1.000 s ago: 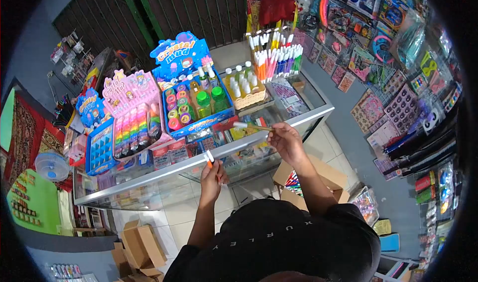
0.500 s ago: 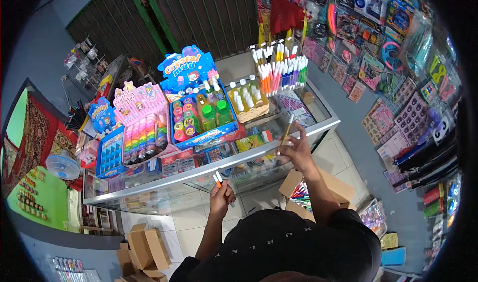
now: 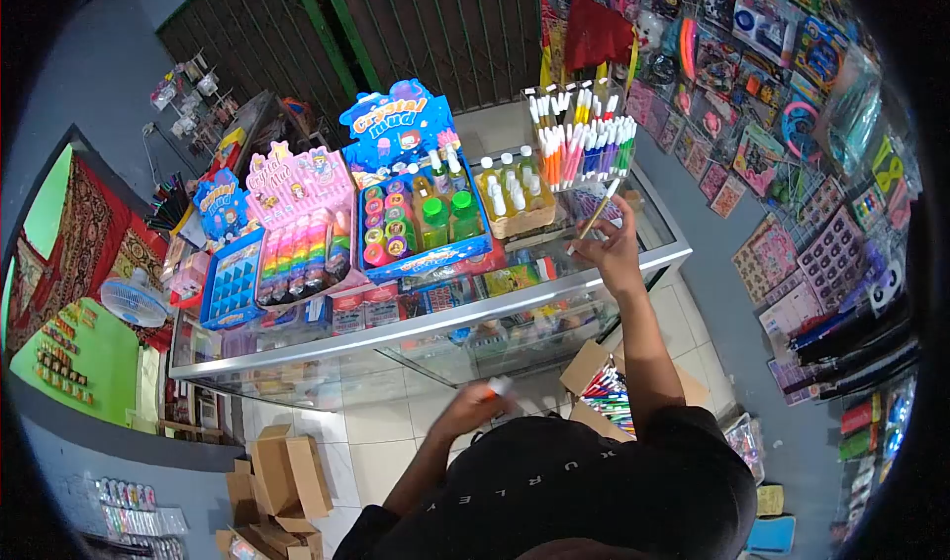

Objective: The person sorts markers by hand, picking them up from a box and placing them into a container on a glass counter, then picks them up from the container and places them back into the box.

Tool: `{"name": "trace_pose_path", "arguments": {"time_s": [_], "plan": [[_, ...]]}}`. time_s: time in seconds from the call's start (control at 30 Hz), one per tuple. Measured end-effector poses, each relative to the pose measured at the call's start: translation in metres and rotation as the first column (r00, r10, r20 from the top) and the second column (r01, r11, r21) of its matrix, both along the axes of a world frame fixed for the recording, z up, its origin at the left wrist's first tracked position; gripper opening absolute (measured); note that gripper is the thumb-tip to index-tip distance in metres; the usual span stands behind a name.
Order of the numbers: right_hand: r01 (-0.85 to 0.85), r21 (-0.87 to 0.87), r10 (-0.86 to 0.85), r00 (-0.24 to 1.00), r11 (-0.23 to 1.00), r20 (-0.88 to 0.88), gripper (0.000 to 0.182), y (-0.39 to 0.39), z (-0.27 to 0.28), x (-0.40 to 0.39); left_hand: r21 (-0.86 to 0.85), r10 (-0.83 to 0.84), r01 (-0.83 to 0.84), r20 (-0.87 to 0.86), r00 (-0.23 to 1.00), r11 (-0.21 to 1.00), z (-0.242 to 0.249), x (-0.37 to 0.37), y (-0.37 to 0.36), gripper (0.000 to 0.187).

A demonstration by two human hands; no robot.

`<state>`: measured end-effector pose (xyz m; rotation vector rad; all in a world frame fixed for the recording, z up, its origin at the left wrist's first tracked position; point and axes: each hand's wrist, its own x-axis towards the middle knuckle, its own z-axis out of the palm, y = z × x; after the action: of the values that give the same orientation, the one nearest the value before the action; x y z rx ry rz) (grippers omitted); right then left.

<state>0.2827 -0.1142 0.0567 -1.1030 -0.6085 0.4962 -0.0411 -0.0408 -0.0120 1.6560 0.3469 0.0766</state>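
My right hand (image 3: 614, 253) is closed on a slim gold-coloured marker (image 3: 597, 211) with a white cap, its tip pointing up and away. It is raised over the right end of the glass counter, just below the clear rack (image 3: 584, 174) of white-capped markers in several colours. Close to my body, short of the counter's front edge, my left hand (image 3: 463, 412) is blurred by motion. Its fingers are wrapped round orange markers (image 3: 490, 390) with white caps; how many is smeared.
The glass counter (image 3: 426, 330) carries a blue display box (image 3: 426, 261), a pink one (image 3: 297, 179) and a basket of bottles (image 3: 524, 222). An open carton of markers (image 3: 584, 367) stands on the floor below, with cardboard boxes (image 3: 282, 471) at left. Hanging goods line the right wall.
My right hand has moved forward with the gold marker, nearer the rack. My left hand has dropped back toward my body with the orange markers. The camera view has shifted slightly.
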Motion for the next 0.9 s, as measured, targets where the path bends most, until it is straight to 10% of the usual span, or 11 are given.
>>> {"name": "trace_pose_path", "arguments": {"time_s": [0.23, 0.43, 0.53, 0.9], "plan": [[-0.038, 0.007, 0.038, 0.997, 0.999, 0.061, 0.089, 0.014, 0.004, -0.007, 0.073, -0.717, 0.735, -0.172, 0.675, 0.674, 0.038, 0.062, -0.057, 0.041], [-0.041, -0.011, 0.042, 0.993, 0.999, 0.108, 0.086, 0.017, 0.01, -0.006, 0.046, -0.805, 0.807, 0.125, 0.58, 0.588, 0.032, 0.064, -0.061, 0.042], [-0.011, 0.002, 0.011, 0.987, 1.0, 0.162, 0.08, 0.027, 0.004, 0.009, 0.055, -0.846, 0.852, -0.103, 0.523, 0.52, 0.055, 0.071, -0.063, 0.039], [-0.004, -0.061, 0.021, 0.958, 0.998, 0.285, 0.057, 0.076, 0.058, 0.084, 0.1, -0.939, 0.934, 0.014, 0.342, 0.342, 0.017, 0.083, -0.072, 0.038]]}}
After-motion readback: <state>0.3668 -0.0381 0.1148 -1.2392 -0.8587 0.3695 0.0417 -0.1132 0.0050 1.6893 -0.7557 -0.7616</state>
